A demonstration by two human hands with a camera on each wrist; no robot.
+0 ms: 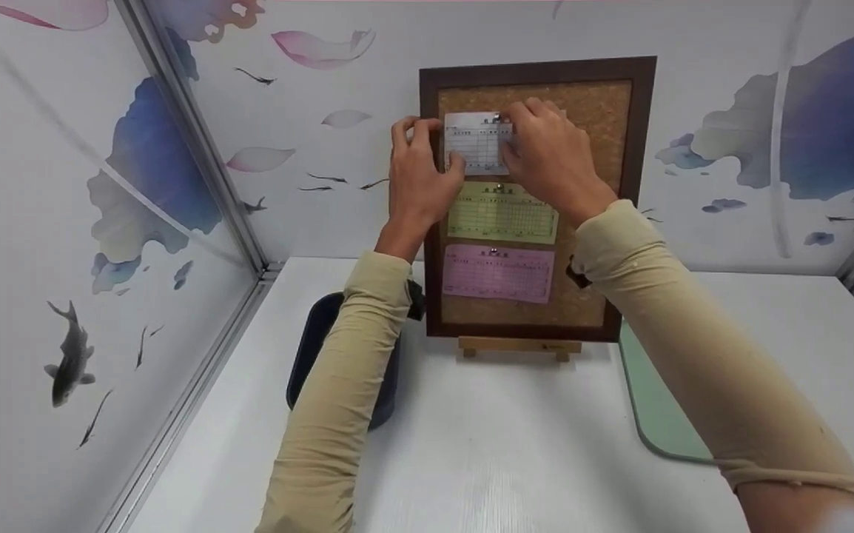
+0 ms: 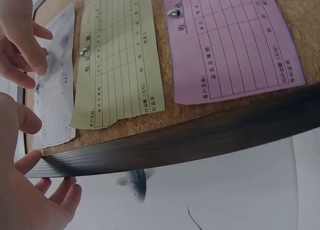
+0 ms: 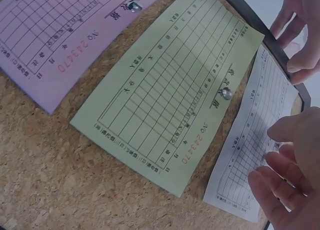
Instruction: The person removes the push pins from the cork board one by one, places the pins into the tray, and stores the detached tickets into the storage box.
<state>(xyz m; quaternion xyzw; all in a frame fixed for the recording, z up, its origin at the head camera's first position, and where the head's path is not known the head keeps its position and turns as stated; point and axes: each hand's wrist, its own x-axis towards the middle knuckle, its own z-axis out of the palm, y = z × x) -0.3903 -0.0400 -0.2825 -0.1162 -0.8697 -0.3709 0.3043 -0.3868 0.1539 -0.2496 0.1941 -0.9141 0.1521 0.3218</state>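
Note:
A white slip is pinned at the top of a framed corkboard. Its pushpin shows beside the fingertips of my right hand. In the right wrist view, that hand's thumb and fingers are spread apart over the slip. My left hand holds the board's left edge; the left wrist view has fingers on both sides of the dark frame. Its thumb lies over the slip's left part. Below are a green slip and a pink slip, each pinned.
The board leans on a small wooden easel on the white table. A dark blue tray lies partly beneath my left forearm. A pale green mat is at the right. Patterned walls stand behind and left.

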